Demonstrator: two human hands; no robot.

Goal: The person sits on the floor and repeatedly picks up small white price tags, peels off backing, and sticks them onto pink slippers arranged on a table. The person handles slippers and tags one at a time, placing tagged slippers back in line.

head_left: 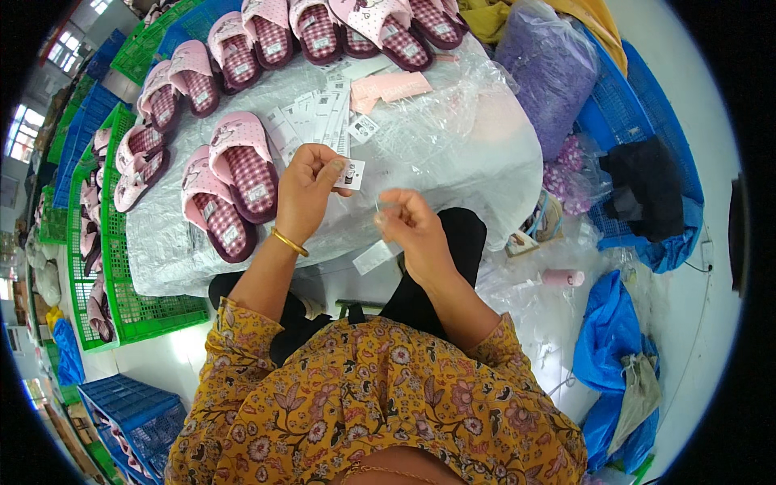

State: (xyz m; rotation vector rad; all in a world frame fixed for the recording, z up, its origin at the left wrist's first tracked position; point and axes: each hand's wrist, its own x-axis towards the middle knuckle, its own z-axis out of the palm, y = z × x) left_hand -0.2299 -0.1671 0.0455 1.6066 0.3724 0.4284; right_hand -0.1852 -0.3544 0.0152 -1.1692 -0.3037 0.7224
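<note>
White paper is what my left hand [305, 192] holds: a small hang tag [350, 174], pinched between thumb and forefinger at the centre of the frame, above the plastic-covered table [453, 162]. The tag sticks out to the right of those fingers, its face turned up toward me and its long axis running roughly up and down the picture.

My right hand [414, 230] sits just to the right and a little lower, fingers drawn narrow around something thin; I take it for a needle or a thread, but it is too fine to tell. A second white tag [373, 257] hangs just below that hand. The two hands are near each other without touching, the held tag lying up and to the left of my right fingertips, so the right hand is the one facing its free edge.

More tags [311, 117] lie fanned on the plastic above my left hand. Pink checked slippers [234, 182] line the upper left, and a pink spool [563, 277] rests at the right.
</note>
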